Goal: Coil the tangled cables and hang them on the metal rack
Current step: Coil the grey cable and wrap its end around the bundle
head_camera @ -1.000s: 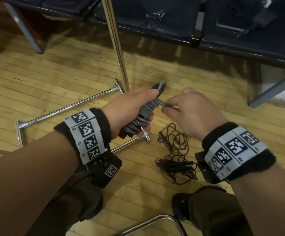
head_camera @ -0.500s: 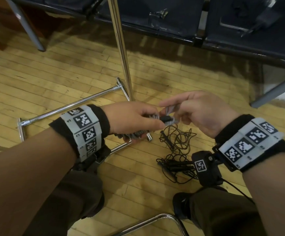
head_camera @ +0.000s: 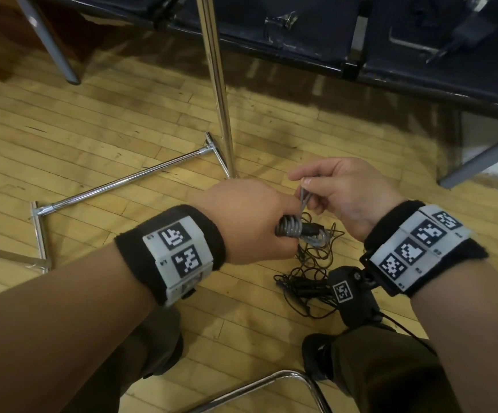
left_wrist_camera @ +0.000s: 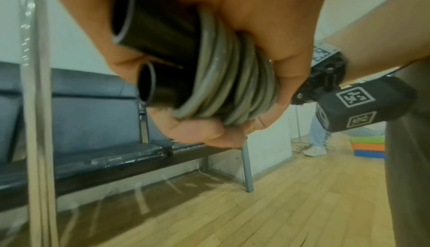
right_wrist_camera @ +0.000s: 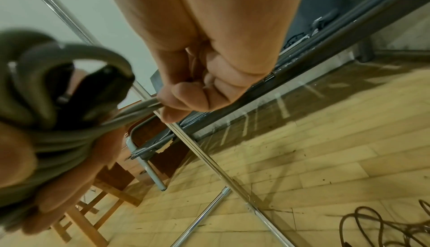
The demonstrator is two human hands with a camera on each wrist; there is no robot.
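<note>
Both busy | left hand (head_camera: 250, 222) grips grey cable coil (left_wrist_camera: 228, 78), mostly hidden | right hand (head_camera: 343, 192) pinches its end

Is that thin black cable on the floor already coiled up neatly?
No, the thin black cable lies in a loose tangle on the wooden floor, below the hands and untouched.

Wood floor (head_camera: 92, 120), dark bench (head_camera: 316, 28).

Bare forearms; black fabric wristbands (head_camera: 170, 248) bearing white square-coded marker tiles (head_camera: 420, 248); black wrist-mounted camera housing (head_camera: 353, 296); olive-brown trousers (head_camera: 390, 368); dark shoe (head_camera: 314, 353).
</note>
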